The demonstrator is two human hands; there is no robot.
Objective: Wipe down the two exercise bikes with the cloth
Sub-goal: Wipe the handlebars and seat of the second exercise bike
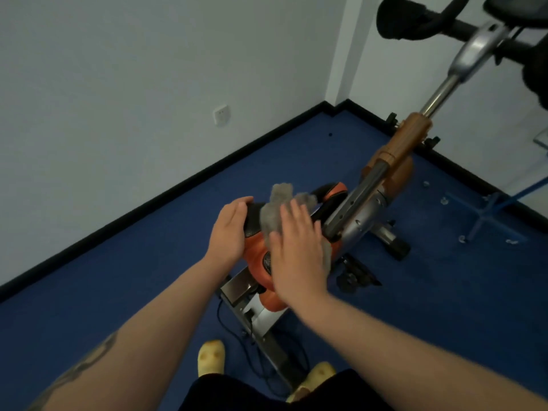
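An exercise bike [394,161] with an orange and silver frame stands on the blue floor in front of me. Its orange and black saddle [258,262] is directly under my hands. My left hand [229,229] holds the saddle's left edge, its fingers curled over the black part. A grey fluffy cloth [274,213] lies on the saddle, and my right hand [293,247] presses on it with straight fingers. The black handlebars [415,22] are at the top right. Only one bike is in view.
White walls with a black skirting board meet in a corner behind the bike. A wall socket [221,114] sits on the left wall. A blue metal stand [489,209] is on the floor at the right. A black cable [237,336] trails near my yellow slippers [211,357].
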